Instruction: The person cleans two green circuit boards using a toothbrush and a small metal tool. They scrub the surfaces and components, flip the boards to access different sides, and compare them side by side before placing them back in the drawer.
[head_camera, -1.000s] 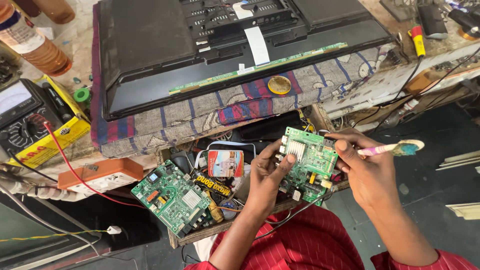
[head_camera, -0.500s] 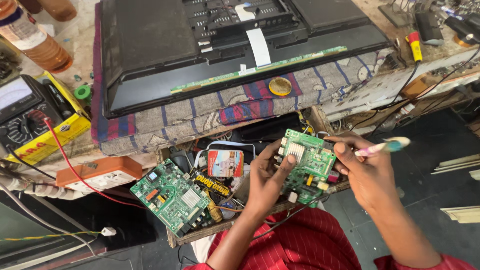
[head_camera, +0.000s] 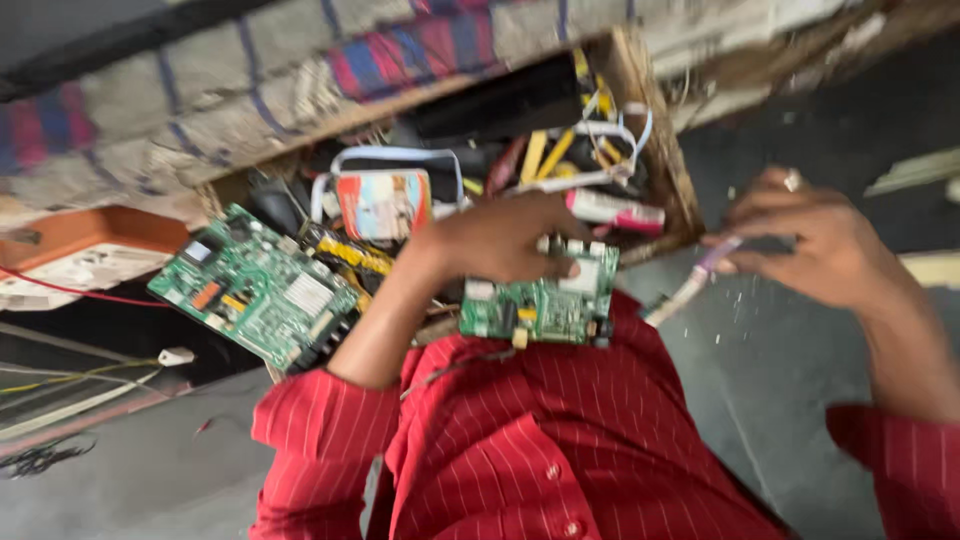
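Note:
My left hand (head_camera: 505, 238) grips a small green circuit board (head_camera: 545, 303) from above, holding it low over my lap in front of the open wooden drawer (head_camera: 640, 110). My right hand (head_camera: 815, 240) is off to the right, apart from the board, pinching a thin pale brush (head_camera: 690, 285) whose tip points down and left toward the board. The picture is blurred. Both arms wear red striped sleeves.
A larger green circuit board (head_camera: 255, 285) lies at the drawer's left front corner. The drawer holds a red-and-white box (head_camera: 383, 203), yellow parts and white cables. A striped cloth (head_camera: 200, 100) covers the bench above. An orange-and-white device (head_camera: 85, 250) sits left. Grey floor lies below.
The view has dropped and closed in on the drawer and my lap. My left hand brought the small board down lower, and my right hand with the brush pulled away to the right.

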